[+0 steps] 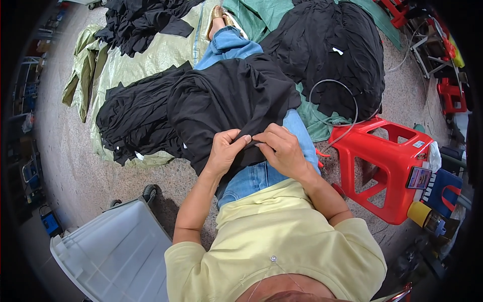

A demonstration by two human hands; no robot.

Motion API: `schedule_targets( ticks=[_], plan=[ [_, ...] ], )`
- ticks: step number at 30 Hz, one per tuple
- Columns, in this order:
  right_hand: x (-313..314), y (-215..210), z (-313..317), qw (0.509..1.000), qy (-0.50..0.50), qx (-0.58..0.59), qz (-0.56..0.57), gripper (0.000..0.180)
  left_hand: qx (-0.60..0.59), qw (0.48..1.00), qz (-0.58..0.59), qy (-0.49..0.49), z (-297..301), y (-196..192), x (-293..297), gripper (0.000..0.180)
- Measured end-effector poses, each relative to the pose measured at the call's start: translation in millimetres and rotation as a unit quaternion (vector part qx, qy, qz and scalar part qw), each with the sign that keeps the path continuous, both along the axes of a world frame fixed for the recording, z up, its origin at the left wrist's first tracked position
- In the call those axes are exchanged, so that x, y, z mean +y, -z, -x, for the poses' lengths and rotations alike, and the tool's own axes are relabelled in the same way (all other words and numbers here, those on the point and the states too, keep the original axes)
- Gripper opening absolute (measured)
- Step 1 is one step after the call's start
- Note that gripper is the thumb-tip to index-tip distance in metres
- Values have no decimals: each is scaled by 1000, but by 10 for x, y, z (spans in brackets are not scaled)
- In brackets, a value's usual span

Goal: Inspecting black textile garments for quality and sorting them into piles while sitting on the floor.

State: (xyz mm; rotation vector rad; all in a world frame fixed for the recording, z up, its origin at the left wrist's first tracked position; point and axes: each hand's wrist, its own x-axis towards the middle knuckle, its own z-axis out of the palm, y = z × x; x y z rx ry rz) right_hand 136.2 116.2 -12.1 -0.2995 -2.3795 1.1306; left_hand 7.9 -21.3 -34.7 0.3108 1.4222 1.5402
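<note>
A black garment [216, 100] lies spread over my lap and blue jeans. My left hand [225, 150] pinches its near edge between thumb and fingers. Just to the right, my right hand [283, 148] grips the same edge, with its fingertips close to the left thumb. The folded cloth between the two hands is small, and its detail is hard to make out. Left of my lap, a pile of black garments [136, 116] touches the one I hold.
A red plastic stool [347, 156] stands at my right, with a phone-like device [419, 177] on its side. A large black heap [332, 45] lies on green sheeting [259, 15]. More black cloth [141, 22] rests on a pale woven sheet [126, 68]. At lower left is a grey bin [115, 246].
</note>
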Motion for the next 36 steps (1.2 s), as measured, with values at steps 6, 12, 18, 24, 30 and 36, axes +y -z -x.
schedule_targets(
  ticks=[6,12,18,24,30,36],
  plan=[
    [12,-13,3,1000,-4,-15,12,19,16,1000,-5,21,7,24,-14,18],
    [6,63,-22,999,-13,-28,9,19,314,947,4,62,-15,-17,-18,15],
    [19,105,-19,999,-13,-26,27,17,329,942,3,67,-57,-29,-66,16],
    [55,114,-16,981,-9,-81,175,10,274,961,4,38,-110,-37,-79,14],
    [35,293,-15,875,49,-117,468,12,201,978,22,-60,-300,51,-6,11],
    [43,381,-6,838,28,-137,527,12,124,991,23,-42,-264,102,-37,11]
  ],
)
